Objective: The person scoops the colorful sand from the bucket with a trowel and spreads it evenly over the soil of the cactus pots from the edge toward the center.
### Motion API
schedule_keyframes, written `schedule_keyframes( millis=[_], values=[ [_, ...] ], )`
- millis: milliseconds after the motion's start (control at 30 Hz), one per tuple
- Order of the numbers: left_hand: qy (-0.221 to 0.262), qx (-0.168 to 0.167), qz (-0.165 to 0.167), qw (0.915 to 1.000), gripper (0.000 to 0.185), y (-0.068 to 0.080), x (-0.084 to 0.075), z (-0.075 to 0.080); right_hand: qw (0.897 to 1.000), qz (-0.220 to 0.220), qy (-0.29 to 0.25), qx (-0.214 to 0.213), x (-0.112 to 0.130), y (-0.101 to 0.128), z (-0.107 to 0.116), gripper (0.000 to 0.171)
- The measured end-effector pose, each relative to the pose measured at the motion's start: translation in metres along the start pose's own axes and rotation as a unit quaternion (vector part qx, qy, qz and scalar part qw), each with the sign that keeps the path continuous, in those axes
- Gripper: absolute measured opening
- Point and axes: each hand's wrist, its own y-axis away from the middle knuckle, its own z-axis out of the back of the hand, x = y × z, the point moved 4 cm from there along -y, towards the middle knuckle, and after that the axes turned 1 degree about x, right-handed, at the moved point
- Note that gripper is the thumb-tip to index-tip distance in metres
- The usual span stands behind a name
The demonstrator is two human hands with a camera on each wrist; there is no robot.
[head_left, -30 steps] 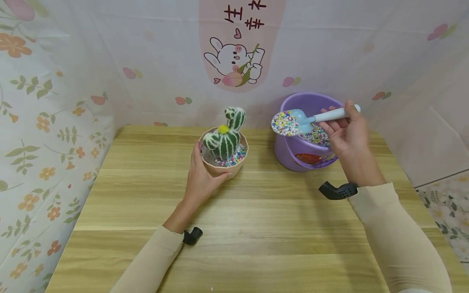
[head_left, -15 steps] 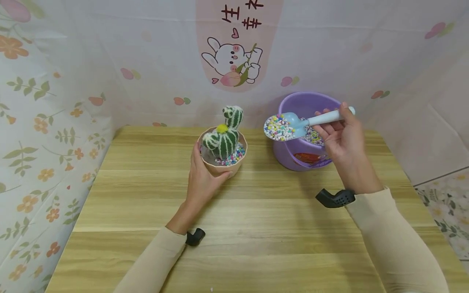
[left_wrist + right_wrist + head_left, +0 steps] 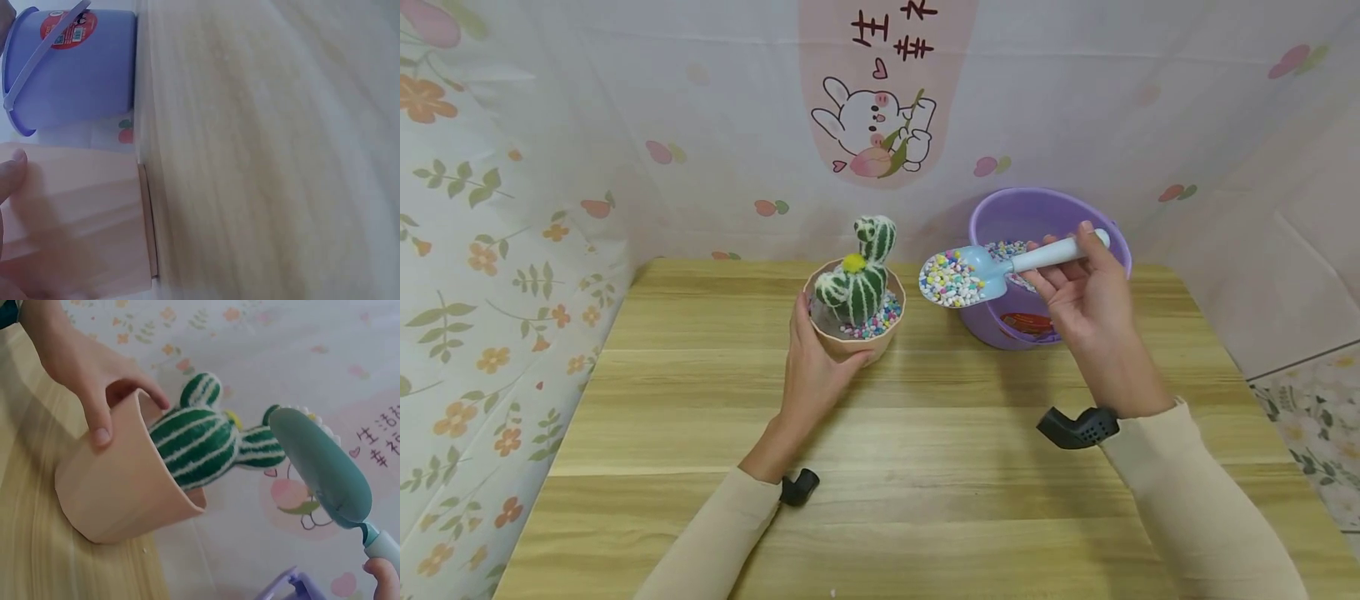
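A green cactus [image 3: 862, 293] with white stripes and a yellow flower stands in a peach flowerpot [image 3: 119, 487]. Colored pebbles [image 3: 880, 321] cover part of the surface around it. My left hand [image 3: 815, 375] holds the pot at its near left side, thumb in front and fingers at the rim. My right hand [image 3: 1086, 304] grips the white handle of a light blue scoop [image 3: 996, 271]. Heaped on its blade are multicolored pebbles [image 3: 951, 279]. The scoop hangs level in the air between the pot and a purple bucket [image 3: 996, 325], apart from the pot.
The bucket stands at the back right with more pebbles [image 3: 1007, 248] inside, partly hidden by the scoop and right hand. Behind the wooden table [image 3: 910, 475] hangs a printed cloth [image 3: 715, 125]. A tiny pale speck lies near the front edge.
My right hand has carried the loaded scoop left and slightly toward me, away from above the bucket toward the pot. The left hand keeps its hold on the pot.
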Motion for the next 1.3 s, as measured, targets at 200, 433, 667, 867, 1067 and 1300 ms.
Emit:
schedule_keyframes(
  millis=[200,433,667,867,1067,1300],
  values=[
    [0.017,0.026,-0.006,0.9995,0.128,-0.004,0.003,0.006,1.000,-0.006,0.017,0.014,-0.010,0.005,-0.001,0.030],
    [0.051,0.081,0.014,0.9953,0.128,-0.010,0.009,0.008,1.000,-0.017,0.013,0.022,-0.021,0.009,-0.002,0.026],
    [0.062,0.083,0.020,0.9944,0.127,-0.013,0.010,0.008,0.998,-0.030,0.025,0.048,-0.035,0.011,-0.005,0.020],
    [0.055,0.069,0.015,0.9960,0.127,-0.010,0.010,0.007,0.998,-0.031,0.033,0.050,-0.046,0.012,-0.003,0.022],
    [0.047,0.055,0.018,0.9972,0.125,-0.006,0.008,0.006,0.997,-0.030,0.045,0.050,-0.055,0.014,0.000,0.021],
    [0.034,0.037,0.025,0.9984,0.126,-0.003,0.005,0.006,0.996,-0.014,0.074,0.057,-0.061,0.016,0.001,0.023]
  ],
)
